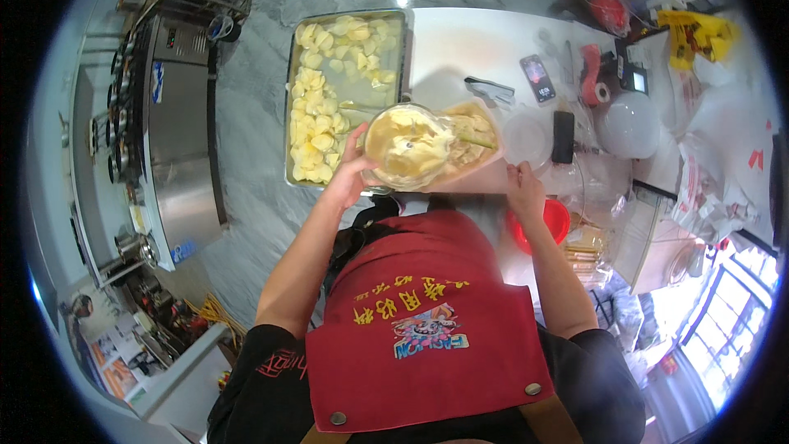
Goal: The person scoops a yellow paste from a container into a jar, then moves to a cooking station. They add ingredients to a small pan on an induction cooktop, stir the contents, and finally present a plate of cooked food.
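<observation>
My left hand (352, 172) grips the handle of a clear jug (404, 147), whose walls are smeared with pale yellow paste. The jug is tilted over a plastic tub (500, 149) of beige paste, hiding part of it. A greenish stick-like utensil (478, 140) lies in the paste. My right hand (525, 190), fingers curled, is at the counter's front edge, close to the tub's right corner and a round translucent lid (527, 135). Whether it holds anything cannot be made out. Left of the jug, a metal tray (288, 135) holds many thin pale yellow slices (314, 120), some in liquid.
Metal tongs (490, 90), a lit phone (537, 78) and a black flat object (563, 137) lie on the white counter (456, 43). A red basin (558, 222) stands below my right forearm. Plastic bags (709, 197) crowd the right side. A stainless-steel cabinet (182, 129) stands far left.
</observation>
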The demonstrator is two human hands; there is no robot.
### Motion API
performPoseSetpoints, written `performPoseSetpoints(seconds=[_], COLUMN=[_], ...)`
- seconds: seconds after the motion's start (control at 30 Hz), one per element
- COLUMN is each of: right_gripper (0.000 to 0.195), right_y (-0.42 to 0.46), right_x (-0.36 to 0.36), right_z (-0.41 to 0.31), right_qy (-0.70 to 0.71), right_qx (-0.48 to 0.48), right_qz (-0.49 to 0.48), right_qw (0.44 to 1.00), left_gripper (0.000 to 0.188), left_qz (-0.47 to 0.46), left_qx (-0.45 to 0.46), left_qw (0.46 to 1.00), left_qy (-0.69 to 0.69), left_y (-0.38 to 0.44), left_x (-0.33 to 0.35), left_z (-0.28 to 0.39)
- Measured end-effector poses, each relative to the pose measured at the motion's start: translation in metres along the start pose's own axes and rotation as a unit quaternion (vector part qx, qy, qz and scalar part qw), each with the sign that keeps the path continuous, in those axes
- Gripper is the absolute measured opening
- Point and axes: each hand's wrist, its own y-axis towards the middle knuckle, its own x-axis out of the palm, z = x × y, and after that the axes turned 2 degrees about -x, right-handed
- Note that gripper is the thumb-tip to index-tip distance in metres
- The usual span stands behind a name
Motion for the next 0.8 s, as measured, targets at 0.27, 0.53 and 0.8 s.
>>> performPoseSetpoints(seconds=[0.27,0.53,0.8], right_gripper=[0.034,0.036,0.034], right_y=[0.009,0.013,0.016], right_x=[-0.007,-0.022,-0.049], right_z=[-0.005,0.001,0.012], right_qy=[0.058,0.124,0.147], right_qx=[0.025,0.022,0.086], right_qz=[0.019,0.057,0.063], right_qw=[0.998,0.990,0.983], left_gripper=[0.076,0.085,0.089], left_qz=[-0.035,-0.083,-0.141], left_qx=[-0.055,-0.051,-0.036], left_qw=[0.987,0.985,0.984], left_qy=[-0.145,-0.140,-0.104], left_y=[0.024,0.059,0.142], left_x=[-0.040,-0.028,0.019], left_z=[-0.018,0.021,0.059])
